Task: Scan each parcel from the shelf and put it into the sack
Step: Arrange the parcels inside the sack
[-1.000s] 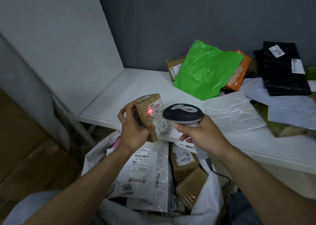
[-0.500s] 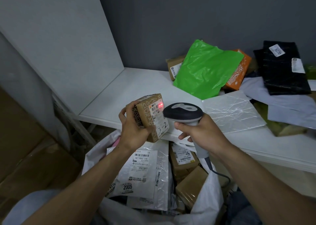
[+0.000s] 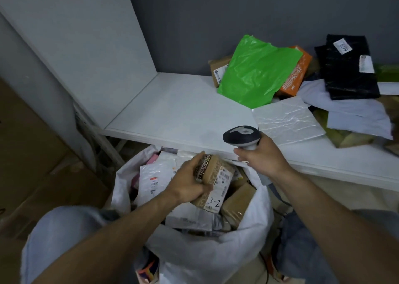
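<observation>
The left hand grips the small cardboard box marked 3-2 low over the open white sack — which sits under the shelf edge, likely for short drops. The right hand clasps the barcode scanner, held aside.

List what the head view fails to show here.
- Head view: print on the small box is too small and blurred; only "3-2" reads.
- Head view: the brown parcel on the shelf is mostly hidden by the green bag.
- Head view: the trigger of the scanner is covered by the right hand.
- Head view: the left hand covers the box's left side.
</observation>
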